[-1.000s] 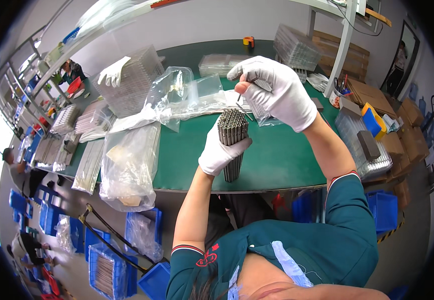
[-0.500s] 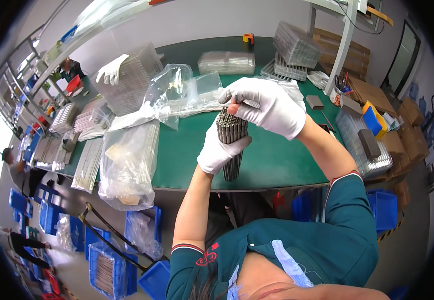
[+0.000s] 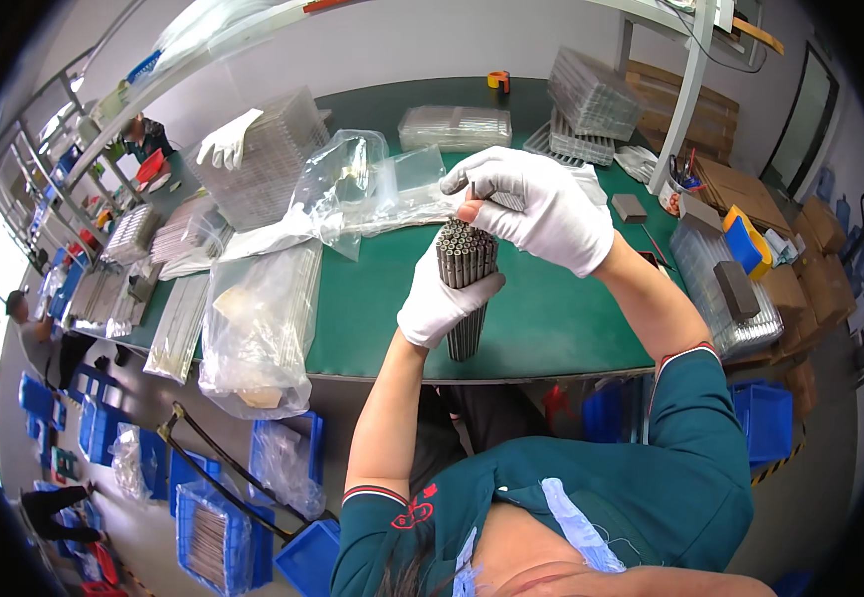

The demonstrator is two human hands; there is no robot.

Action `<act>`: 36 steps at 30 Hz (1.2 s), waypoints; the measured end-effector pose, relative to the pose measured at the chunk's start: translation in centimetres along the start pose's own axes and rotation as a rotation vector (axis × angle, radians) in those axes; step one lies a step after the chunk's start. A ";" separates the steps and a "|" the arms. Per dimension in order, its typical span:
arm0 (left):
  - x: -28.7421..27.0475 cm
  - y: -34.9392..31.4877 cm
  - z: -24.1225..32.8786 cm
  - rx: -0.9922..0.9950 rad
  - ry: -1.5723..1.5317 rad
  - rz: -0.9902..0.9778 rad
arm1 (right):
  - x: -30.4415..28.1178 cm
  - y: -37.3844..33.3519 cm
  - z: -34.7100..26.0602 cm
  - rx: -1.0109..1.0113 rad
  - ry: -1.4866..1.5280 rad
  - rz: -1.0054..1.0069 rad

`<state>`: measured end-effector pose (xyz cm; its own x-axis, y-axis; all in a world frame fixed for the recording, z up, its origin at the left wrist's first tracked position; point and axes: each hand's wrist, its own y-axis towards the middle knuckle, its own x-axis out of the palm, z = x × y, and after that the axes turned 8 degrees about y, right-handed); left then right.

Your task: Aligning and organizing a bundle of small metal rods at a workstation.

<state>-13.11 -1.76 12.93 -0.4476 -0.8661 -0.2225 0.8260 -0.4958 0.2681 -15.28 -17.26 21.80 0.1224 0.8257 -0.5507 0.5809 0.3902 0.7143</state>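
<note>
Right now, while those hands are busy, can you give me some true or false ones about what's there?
1. The left hand holds a bundle of thin metal rods. True.
2. The right hand is completely bare. False: a white glove covers most of it.
3. The tabletop is red. False: it is green.
4. A loose glove lies on a tall stack of clear plastic. True.
5. The big clear bag is to the right of the rods. False: it is to their left.
</note>
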 end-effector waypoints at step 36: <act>0.0 0.2 -0.9 0.036 -0.031 0.026 | -0.5 0.6 -2.1 0.401 0.304 0.079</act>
<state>-12.61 -1.82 12.18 -0.4371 -0.8801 -0.1855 0.8249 -0.4744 0.3074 -16.72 -16.62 23.43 -0.0265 0.9507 -0.3090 0.8497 0.1843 0.4940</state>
